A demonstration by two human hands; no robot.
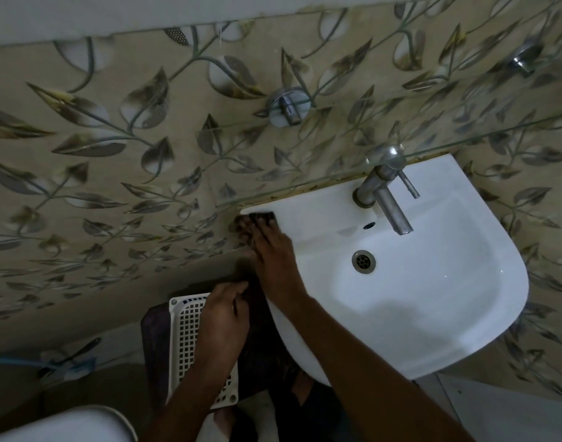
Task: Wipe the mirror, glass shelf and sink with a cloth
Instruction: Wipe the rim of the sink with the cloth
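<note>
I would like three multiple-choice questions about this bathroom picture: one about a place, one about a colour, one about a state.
1. Where is the dark cloth pressed?
A. on the sink's back left rim
B. over the drain
C. on the glass shelf

2. What colour is the sink?
A. beige
B. white
C. grey

3. What is the state of the tap?
A. water is running
B. no water comes out
C. the cloth covers it

Answers:
1 A: the right hand holds the cloth flat on the rim corner next to the wall, away from the drain.
2 B: the basin is plainly white against the leaf-patterned tiles.
3 B: no stream shows below the spout, and the cloth is far from it.
</note>
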